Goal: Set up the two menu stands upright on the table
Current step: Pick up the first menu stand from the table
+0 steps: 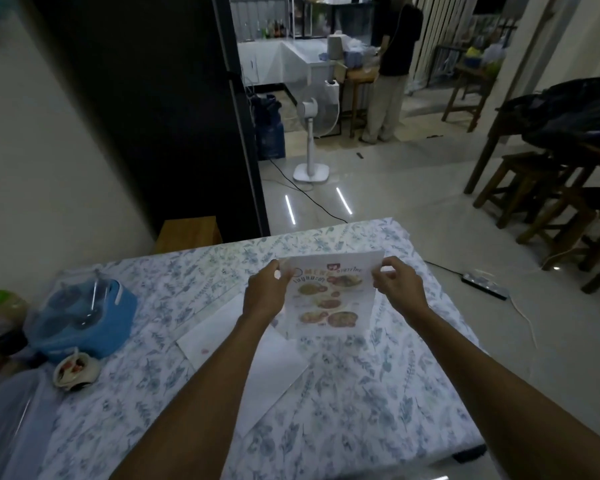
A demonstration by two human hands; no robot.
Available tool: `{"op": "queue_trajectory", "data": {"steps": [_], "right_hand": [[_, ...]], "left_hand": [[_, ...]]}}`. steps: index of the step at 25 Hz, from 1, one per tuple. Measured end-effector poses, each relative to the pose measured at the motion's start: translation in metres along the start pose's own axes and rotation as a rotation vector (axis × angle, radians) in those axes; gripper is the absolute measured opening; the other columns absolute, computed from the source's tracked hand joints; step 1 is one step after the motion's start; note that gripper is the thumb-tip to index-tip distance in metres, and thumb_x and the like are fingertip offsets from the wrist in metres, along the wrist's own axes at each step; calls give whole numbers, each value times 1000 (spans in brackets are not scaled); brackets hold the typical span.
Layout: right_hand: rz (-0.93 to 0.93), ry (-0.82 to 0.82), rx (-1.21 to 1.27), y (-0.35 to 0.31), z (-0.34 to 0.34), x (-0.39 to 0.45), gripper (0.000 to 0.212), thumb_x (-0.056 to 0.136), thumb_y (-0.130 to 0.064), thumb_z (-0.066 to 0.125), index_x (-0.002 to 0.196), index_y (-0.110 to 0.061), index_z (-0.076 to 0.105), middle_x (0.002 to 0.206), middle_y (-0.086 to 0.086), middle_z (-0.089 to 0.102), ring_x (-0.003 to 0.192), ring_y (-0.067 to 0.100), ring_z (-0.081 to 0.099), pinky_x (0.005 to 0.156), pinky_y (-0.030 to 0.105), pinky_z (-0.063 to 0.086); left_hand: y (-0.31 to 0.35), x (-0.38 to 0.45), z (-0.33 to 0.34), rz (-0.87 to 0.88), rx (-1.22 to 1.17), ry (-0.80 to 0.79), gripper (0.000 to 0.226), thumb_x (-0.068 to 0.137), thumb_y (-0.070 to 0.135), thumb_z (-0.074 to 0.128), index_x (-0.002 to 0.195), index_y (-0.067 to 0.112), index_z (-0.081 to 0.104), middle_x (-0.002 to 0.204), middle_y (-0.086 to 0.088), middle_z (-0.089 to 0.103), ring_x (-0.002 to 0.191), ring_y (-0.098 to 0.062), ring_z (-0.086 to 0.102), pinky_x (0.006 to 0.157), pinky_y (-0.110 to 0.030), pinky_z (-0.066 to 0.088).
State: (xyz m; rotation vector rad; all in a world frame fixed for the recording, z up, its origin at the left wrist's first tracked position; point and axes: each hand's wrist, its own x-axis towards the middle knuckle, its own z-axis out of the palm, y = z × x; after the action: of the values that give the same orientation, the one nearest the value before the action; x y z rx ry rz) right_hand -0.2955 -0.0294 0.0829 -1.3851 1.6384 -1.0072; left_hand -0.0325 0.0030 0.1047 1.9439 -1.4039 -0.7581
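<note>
A printed menu stand (329,296) with food pictures stands near upright at the middle of the table (378,393), which has a blue floral cloth. My left hand (265,292) pinches its upper left corner. My right hand (397,284) pinches its upper right corner. A second menu stand (257,362) lies flat and white, blank side up, on the cloth under my left forearm.
A blue box under clear plastic (84,320) and a small bowl (75,372) sit at the table's left. A white standing fan (312,133), floor cables, a power strip (485,285) and wooden stools (534,188) are beyond. A person (392,71) stands far back.
</note>
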Motion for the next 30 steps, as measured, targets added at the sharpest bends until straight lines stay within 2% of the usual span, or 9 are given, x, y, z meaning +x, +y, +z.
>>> {"op": "queue_trajectory", "data": {"steps": [4, 6, 9, 13, 18, 21, 24, 27, 30], "right_hand": [[-62, -68, -65, -4, 11, 51, 14, 94, -35, 62, 101, -22, 64, 93, 6, 76, 81, 14, 73, 74, 38, 61], [-71, -95, -92, -9, 15, 71, 13, 94, -32, 62, 101, -21, 64, 93, 6, 76, 80, 14, 72, 68, 31, 58], [-94, -118, -142, -14, 19, 90, 15, 95, -31, 61, 104, -19, 63, 94, 7, 76, 80, 14, 72, 59, 23, 52], [-115, -136, -196, -6, 26, 96, 17, 97, -25, 58, 112, -17, 61, 104, 12, 74, 83, 18, 71, 54, 17, 47], [17, -243, -382, 22, 39, 86, 37, 93, -22, 63, 125, -6, 56, 119, 15, 69, 100, 28, 68, 71, 31, 55], [132, -325, -462, 32, 48, 74, 42, 88, -26, 67, 120, -3, 55, 110, 15, 69, 86, 27, 66, 55, 26, 47], [187, -313, -493, 30, 59, 54, 41, 84, -30, 66, 112, -1, 57, 99, 13, 68, 77, 25, 64, 50, 26, 44], [185, -302, -521, 23, 82, 21, 46, 85, -34, 68, 114, -1, 54, 104, 10, 63, 88, 27, 62, 61, 29, 47], [141, -372, -600, 27, 120, -14, 62, 85, -41, 68, 130, -3, 52, 126, 15, 62, 111, 33, 61, 84, 32, 50]], "left_hand": [[5, 43, 0, -68, -3, 17, 16, 91, 33, 67, 92, 18, 64, 89, -5, 72, 77, -20, 70, 50, -23, 44], [8, 56, -1, -94, -6, 38, 10, 91, 26, 68, 89, 16, 64, 87, -5, 71, 76, -19, 70, 46, -18, 38], [6, 67, 2, -89, -2, 73, 17, 91, 23, 68, 90, 6, 65, 88, -6, 72, 76, -20, 71, 50, -21, 45], [1, 75, 5, -71, 64, 42, 13, 94, 31, 61, 89, 19, 58, 93, -7, 71, 80, -21, 70, 57, -28, 48], [-3, 71, 2, -83, 144, -62, 35, 97, 46, 52, 97, 11, 58, 99, -9, 71, 81, -21, 65, 57, -29, 46], [-11, 58, 1, -77, 157, -118, 45, 95, 57, 46, 113, 17, 57, 114, -9, 67, 91, -22, 64, 65, -32, 48], [-21, 43, -4, -56, 172, -137, 59, 91, 65, 43, 128, 20, 51, 121, -9, 65, 100, -24, 64, 80, -40, 54], [-43, 17, -18, -35, 195, -155, 62, 88, 70, 42, 127, 22, 50, 123, -9, 65, 104, -26, 63, 89, -44, 53], [-88, -14, -34, -53, 210, -182, 61, 88, 71, 41, 123, 22, 52, 123, -8, 64, 105, -29, 63, 90, -45, 53]]}}
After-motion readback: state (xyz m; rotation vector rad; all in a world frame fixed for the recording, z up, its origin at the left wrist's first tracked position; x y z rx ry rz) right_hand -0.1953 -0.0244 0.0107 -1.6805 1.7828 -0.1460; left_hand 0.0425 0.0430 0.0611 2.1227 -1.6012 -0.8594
